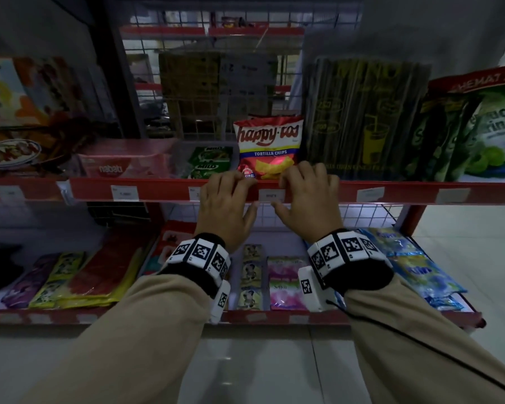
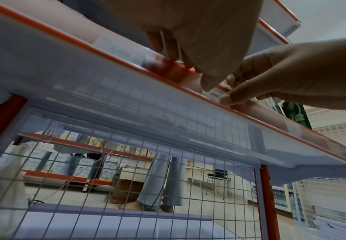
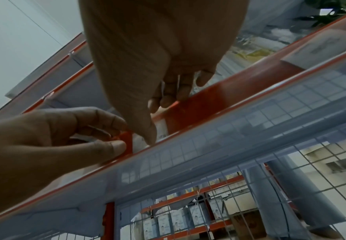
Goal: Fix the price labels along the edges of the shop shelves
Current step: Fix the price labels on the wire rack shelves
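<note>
A white price label (image 1: 271, 195) sits in the red label strip (image 1: 164, 191) along the upper shelf's front edge. My left hand (image 1: 231, 196) and right hand (image 1: 303, 193) flank it. Each has its fingers curled over the strip's top and its thumb under the lower edge. From below, the left wrist view shows my left hand (image 2: 199, 48) pinching the strip (image 2: 106, 53) while my right hand's thumb touches beside the label (image 2: 215, 95). In the right wrist view my right hand (image 3: 163, 65) and left hand (image 3: 65, 138) both pinch the strip (image 3: 229, 94).
More labels (image 1: 125, 193) (image 1: 370, 194) line the strip. Behind my hands stand a chips bag (image 1: 267, 147), Milo packs (image 1: 209, 163), black straw packs (image 1: 362, 118) and green pouches (image 1: 478, 132). Sachets fill the lower shelf (image 1: 158, 314). A person's legs (image 2: 162, 178) show behind the wire mesh.
</note>
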`<action>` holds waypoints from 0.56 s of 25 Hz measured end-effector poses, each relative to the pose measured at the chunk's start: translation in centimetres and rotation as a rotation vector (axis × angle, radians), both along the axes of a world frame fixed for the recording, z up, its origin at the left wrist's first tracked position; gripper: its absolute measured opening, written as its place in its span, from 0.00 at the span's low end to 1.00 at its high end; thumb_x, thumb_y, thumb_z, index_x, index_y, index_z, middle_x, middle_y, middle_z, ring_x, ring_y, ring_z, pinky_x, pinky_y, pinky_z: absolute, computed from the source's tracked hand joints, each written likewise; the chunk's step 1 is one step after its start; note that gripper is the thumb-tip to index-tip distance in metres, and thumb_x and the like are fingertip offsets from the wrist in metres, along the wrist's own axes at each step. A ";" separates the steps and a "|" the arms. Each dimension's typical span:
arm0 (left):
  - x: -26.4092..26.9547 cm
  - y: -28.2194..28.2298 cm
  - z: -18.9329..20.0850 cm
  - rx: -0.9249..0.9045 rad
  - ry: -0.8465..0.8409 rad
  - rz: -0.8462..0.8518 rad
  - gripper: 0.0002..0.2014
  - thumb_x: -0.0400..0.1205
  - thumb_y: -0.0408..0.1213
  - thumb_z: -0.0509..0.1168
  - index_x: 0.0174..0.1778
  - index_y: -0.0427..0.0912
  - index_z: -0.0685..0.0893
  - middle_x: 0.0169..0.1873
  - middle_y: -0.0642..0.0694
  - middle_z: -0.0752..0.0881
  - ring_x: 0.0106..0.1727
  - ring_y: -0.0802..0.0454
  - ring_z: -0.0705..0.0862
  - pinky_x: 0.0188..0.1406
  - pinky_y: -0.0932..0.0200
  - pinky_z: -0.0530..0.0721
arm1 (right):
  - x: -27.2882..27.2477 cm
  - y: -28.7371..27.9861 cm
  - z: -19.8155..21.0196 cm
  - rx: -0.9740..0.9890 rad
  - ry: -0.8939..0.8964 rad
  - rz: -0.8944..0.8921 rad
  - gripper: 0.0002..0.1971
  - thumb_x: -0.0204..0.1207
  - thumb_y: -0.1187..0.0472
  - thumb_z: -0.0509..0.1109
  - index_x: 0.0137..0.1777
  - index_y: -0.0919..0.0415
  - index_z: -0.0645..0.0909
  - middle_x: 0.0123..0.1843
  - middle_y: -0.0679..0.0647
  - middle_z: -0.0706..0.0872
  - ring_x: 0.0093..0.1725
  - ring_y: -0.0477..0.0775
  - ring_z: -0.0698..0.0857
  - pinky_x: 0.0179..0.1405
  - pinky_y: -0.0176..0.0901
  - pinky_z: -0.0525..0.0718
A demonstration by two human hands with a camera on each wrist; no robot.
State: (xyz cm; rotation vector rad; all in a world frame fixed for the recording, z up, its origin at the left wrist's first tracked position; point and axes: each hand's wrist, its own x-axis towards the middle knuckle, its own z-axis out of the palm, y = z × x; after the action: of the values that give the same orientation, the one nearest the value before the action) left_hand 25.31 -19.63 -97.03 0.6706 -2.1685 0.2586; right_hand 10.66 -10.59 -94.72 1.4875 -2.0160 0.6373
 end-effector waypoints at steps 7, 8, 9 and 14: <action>0.1 -0.1 2.2 0.011 -0.094 -0.064 0.10 0.76 0.36 0.69 0.51 0.38 0.82 0.47 0.39 0.79 0.49 0.39 0.76 0.47 0.45 0.77 | 0.3 -0.3 0.7 0.000 -0.056 0.236 0.11 0.70 0.63 0.72 0.49 0.62 0.76 0.50 0.58 0.78 0.50 0.60 0.76 0.43 0.50 0.75; 0.1 -0.2 2.3 0.035 -0.105 -0.082 0.10 0.75 0.34 0.69 0.51 0.37 0.82 0.47 0.39 0.80 0.48 0.38 0.76 0.47 0.44 0.77 | 0.7 -0.3 0.7 0.011 -0.054 0.251 0.10 0.71 0.66 0.71 0.50 0.63 0.77 0.51 0.59 0.78 0.50 0.61 0.76 0.42 0.51 0.77; 0.1 -0.2 2.4 0.054 -0.113 -0.100 0.10 0.75 0.33 0.68 0.51 0.37 0.82 0.47 0.38 0.80 0.49 0.38 0.76 0.47 0.45 0.77 | 1.1 -0.4 0.7 0.021 -0.048 0.251 0.10 0.71 0.68 0.69 0.52 0.65 0.77 0.52 0.60 0.78 0.51 0.62 0.77 0.41 0.52 0.78; 0.5 -0.9 2.4 0.053 -0.110 -0.173 0.10 0.73 0.30 0.69 0.50 0.37 0.82 0.46 0.39 0.80 0.47 0.39 0.76 0.45 0.49 0.75 | 2.1 -0.7 0.1 0.004 0.024 0.199 0.14 0.70 0.69 0.68 0.56 0.65 0.80 0.52 0.61 0.82 0.49 0.63 0.77 0.45 0.54 0.77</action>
State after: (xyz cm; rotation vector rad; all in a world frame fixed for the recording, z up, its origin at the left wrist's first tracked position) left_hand 25.78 -20.50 -94.67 0.5048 -2.3303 0.1497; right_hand 12.78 -11.29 -94.60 1.7038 -1.8674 0.6919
